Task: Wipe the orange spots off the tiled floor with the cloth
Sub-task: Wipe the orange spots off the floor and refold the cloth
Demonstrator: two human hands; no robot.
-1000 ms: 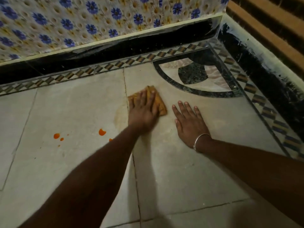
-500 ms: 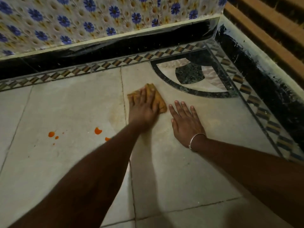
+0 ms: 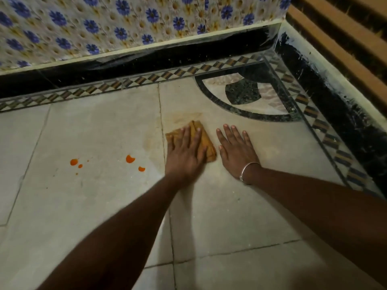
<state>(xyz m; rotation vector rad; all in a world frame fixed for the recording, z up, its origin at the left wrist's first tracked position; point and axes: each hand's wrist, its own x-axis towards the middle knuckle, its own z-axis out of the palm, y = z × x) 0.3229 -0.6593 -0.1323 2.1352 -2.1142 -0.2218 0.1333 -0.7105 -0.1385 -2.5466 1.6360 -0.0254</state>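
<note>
A folded orange-brown cloth (image 3: 206, 143) lies on the pale tiled floor (image 3: 94, 206), just right of a grout line. My left hand (image 3: 186, 155) presses on it with straight fingers spread over its left part. My right hand (image 3: 236, 149) lies flat on the tile right next to the cloth, a silver bangle on the wrist. Left of the cloth sit orange spots: one blob (image 3: 130, 159), a smaller one (image 3: 141, 168), and a farther group (image 3: 73, 162). A faint yellowish smear (image 3: 184, 118) marks the tile just beyond the cloth.
A black skirting strip (image 3: 146, 59) under a blue-flowered wall closes off the far side, and a black border (image 3: 345, 126) runs along the right. A patterned tile band and a dark quarter-circle inlay (image 3: 243, 95) fill the far right corner.
My left hand has drawn the cloth back toward me, uncovering the faint smear beyond it. My right hand has stayed flat on the tile, and the orange spots are unchanged.
</note>
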